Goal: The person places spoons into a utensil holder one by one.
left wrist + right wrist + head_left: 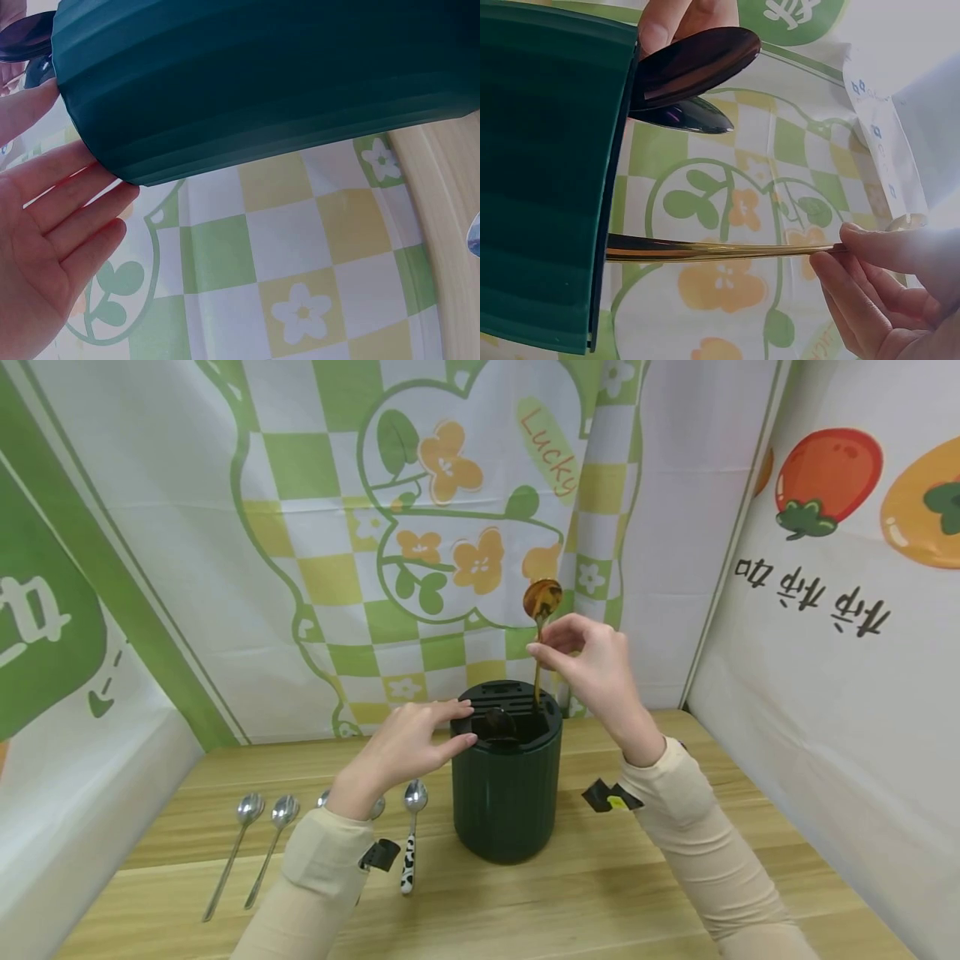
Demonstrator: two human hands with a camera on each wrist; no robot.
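A dark green ribbed utensil holder [506,802] stands upright on the table. My right hand [592,664] pinches a gold spoon [542,600] by its handle between thumb and fingers. The spoon stands bowl up, and its lower handle end goes into the right side of the holder's slotted top. At the holder's left rim rests my left hand [408,739], its fingers nearly straight and thumb spread apart. Two dark spoons [701,66] stick out of the holder with their bowls up. In the left wrist view, the fingertips [124,195] touch the holder's rim edge.
To the left on the wooden table [615,902] lie several silver spoons [247,810], partly behind my left forearm. A spoon with a black-and-white patterned handle [408,860] lies just left of the holder. A printed cloth [315,527] hangs close behind.
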